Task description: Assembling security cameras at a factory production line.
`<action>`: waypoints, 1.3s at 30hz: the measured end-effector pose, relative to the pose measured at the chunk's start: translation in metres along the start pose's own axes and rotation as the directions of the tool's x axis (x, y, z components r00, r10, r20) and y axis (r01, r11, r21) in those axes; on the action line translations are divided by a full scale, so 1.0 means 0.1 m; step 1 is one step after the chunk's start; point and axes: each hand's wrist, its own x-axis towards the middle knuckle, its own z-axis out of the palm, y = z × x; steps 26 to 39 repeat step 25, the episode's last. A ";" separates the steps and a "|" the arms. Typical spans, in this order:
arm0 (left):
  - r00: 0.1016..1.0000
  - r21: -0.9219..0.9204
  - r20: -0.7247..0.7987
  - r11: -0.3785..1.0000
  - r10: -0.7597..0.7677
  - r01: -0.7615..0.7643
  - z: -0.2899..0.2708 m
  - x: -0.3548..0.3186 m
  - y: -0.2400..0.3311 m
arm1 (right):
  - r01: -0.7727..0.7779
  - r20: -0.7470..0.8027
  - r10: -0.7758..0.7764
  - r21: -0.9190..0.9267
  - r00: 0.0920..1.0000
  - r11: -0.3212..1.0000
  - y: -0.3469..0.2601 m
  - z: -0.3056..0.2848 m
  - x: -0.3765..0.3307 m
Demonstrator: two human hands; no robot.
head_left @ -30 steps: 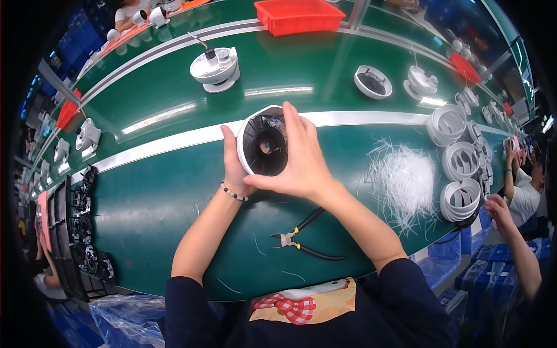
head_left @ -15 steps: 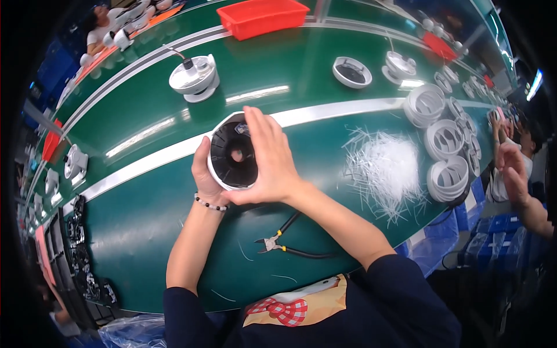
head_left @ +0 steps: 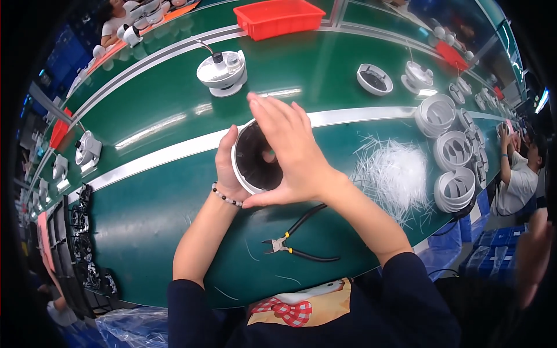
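Observation:
Between my hands, above the bench, is a round white housing (head_left: 253, 159) with a black inner wall and a hole in its middle. My left hand (head_left: 228, 165) grips it from the left and underneath, most of its fingers hidden behind it. My right hand (head_left: 297, 152) clasps the right side, thumb at the near rim and long fingers reaching over the far rim, covering part of the opening. Nearer me lie black-handled diagonal cutters (head_left: 281, 245) with jaws apart, beside a few loose white strips (head_left: 251, 250).
Right of my forearm is a heap of thin white strips (head_left: 397, 174), then stacked white rings (head_left: 436, 116). Beyond the pale divider stand a white round unit (head_left: 222, 74), a white bowl-shaped part (head_left: 375, 80) and a red bin (head_left: 279, 18). Black parts (head_left: 84, 243) line the left edge; people are nearby.
My view has shifted, so the bench things sit differently in it. The housing has turned slightly, and my right hand now covers more of its opening. The blurred hand at far right has lowered.

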 end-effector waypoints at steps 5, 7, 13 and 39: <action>0.999 -0.002 0.047 1.000 0.013 -0.013 0.01 0.08 0.05 | -0.269 -0.145 0.305 0.222 0.941 0.937 0.25 0.02 -0.11; 1.000 0.043 -0.016 0.999 0.019 -0.018 0.11 0.08 0.07 | -0.416 -0.082 0.485 0.402 0.871 0.815 0.26 0.01 -0.11; 0.965 0.365 -0.259 0.929 0.030 0.069 -0.09 0.13 -0.07 | -0.482 -0.135 0.590 0.447 0.796 0.753 0.31 -0.01 -0.31; 0.940 0.763 0.174 0.563 0.295 -0.318 -0.20 0.19 -0.01 | -0.515 0.015 0.774 0.754 0.634 0.407 0.14 -0.18 -0.20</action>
